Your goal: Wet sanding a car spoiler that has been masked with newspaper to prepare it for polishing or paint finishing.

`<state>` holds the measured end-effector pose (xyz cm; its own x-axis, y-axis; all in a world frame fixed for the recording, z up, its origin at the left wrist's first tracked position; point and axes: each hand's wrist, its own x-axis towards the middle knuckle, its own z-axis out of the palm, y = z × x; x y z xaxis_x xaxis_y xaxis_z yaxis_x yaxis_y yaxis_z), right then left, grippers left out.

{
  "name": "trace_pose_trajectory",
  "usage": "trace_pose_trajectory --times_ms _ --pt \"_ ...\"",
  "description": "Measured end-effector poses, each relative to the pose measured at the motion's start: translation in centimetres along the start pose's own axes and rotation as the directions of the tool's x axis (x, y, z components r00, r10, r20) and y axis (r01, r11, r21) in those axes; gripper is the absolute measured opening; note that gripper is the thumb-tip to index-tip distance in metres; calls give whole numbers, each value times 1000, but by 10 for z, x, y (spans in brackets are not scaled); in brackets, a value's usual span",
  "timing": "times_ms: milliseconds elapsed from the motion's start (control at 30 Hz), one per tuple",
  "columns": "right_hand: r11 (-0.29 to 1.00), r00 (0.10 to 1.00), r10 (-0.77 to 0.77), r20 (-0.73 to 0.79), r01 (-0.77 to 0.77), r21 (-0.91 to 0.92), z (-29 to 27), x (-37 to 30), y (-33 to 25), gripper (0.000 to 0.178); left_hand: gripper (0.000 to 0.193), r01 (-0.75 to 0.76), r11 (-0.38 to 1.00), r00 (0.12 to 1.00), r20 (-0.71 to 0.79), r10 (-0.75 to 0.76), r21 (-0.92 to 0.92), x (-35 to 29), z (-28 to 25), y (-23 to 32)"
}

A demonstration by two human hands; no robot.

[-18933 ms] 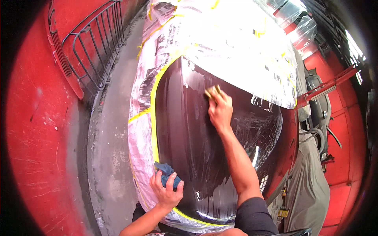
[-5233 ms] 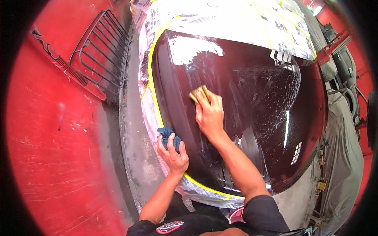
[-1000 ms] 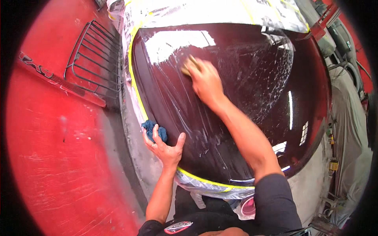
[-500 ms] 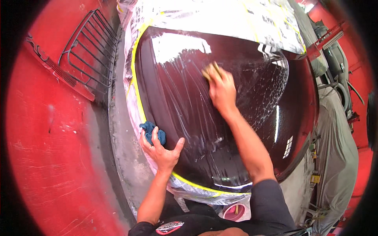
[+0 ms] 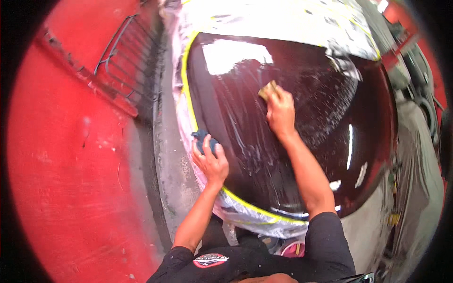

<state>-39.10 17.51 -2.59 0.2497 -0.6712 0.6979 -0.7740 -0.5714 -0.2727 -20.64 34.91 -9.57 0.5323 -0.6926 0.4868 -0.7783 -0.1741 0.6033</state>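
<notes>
Head view, the only one: the right hand (image 5: pixel 281 113) is gripping a small yellowish block (image 5: pixel 268 90), fingers closed around it, and is holding it at the middle of a dark glossy panel (image 5: pixel 245 113) that is showing milky streaks. The left hand (image 5: pixel 211 162) is curling its fingers over a bunched blue cloth (image 5: pixel 204 140) at the panel's left edge, by the yellow tape (image 5: pixel 184 78).

Rubbing well probably means keeping the block flat, pressing lightly and evenly, overlapping passes, and wiping residue away to check the surface; shorter strokes beside the tape would likely spare its edge.

The block's underside is facing away, so its full contact cannot be told. Fingers are covering much of the cloth; whether it is pressing on panel or tape is unclear. Glare is washing out the masking sheet (image 5: pixel 278 21), and a pinkish bucket (image 5: pixel 293 249) is showing only partly beyond the dark shirt (image 5: pixel 264 264).
</notes>
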Motion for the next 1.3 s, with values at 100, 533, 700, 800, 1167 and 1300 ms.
trace_pose_trajectory --times_ms 100,533,700,800,1167,1300 --pt "999 999 48 -1 -48 -17 -43 -106 -35 50 33 -16 999 999 -28 15 -43 14 -13 -13" --pt "889 874 445 -194 -458 -28 -110 -212 -159 59 35 -768 391 509 -115 853 -507 35 73 199" --pt "692 692 721 -36 -722 3 -140 -382 -228 45 39 -787 261 143 247 958 -558 27 112 213" --pt "392 399 916 -27 -909 -144 -192 -511 -257 32 49 -864 144 80 150 985 -482 1 51 238" --pt "-500 -558 813 166 -816 -290 -82 -907 -126 32 63 -838 544 525 326 786 38 -76 -14 -40" --pt "-474 -506 861 47 -834 -284 1 -936 -32 44 60 -827 562 529 328 783 -8 -55 -23 -41"
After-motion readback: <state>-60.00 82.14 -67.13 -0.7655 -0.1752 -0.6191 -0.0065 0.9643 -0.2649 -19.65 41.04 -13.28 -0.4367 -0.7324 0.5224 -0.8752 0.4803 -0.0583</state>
